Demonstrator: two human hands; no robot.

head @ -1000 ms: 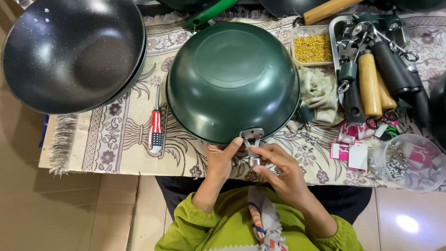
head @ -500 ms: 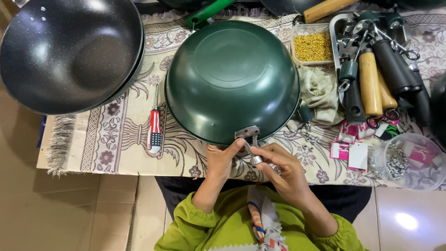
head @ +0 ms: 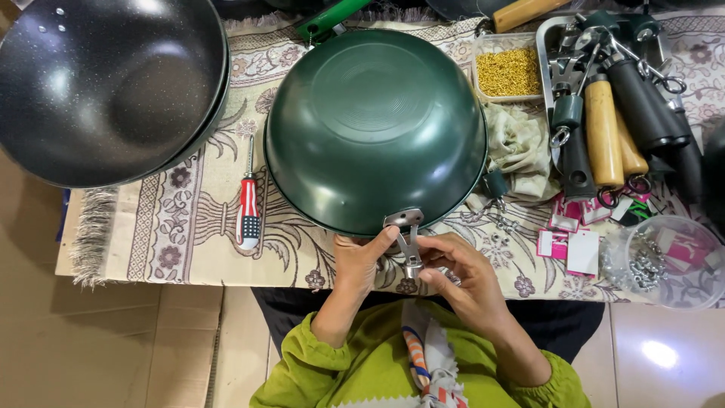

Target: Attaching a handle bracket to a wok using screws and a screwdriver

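A dark green wok (head: 375, 125) lies upside down on a patterned cloth (head: 189, 219). A silver metal handle bracket (head: 406, 236) sticks out from its near rim. My left hand (head: 361, 261) steadies the rim, thumb against the bracket's plate. My right hand (head: 462, 276) pinches the bracket's lower end between thumb and fingers. Both sleeves are bright green.
Stacked black woks (head: 106, 83) sit at the left, a red-handled screwdriver (head: 248, 204) beside the green wok. To the right are a tray of small gold parts (head: 510, 72), a rag (head: 521, 143), a tray of wooden and black handles (head: 619, 113), pink tags (head: 566, 242) and a clear tub of screws (head: 664, 261).
The view has shifted slightly. My hands stay at the bracket, with the right fingers sliding a little lower along it.
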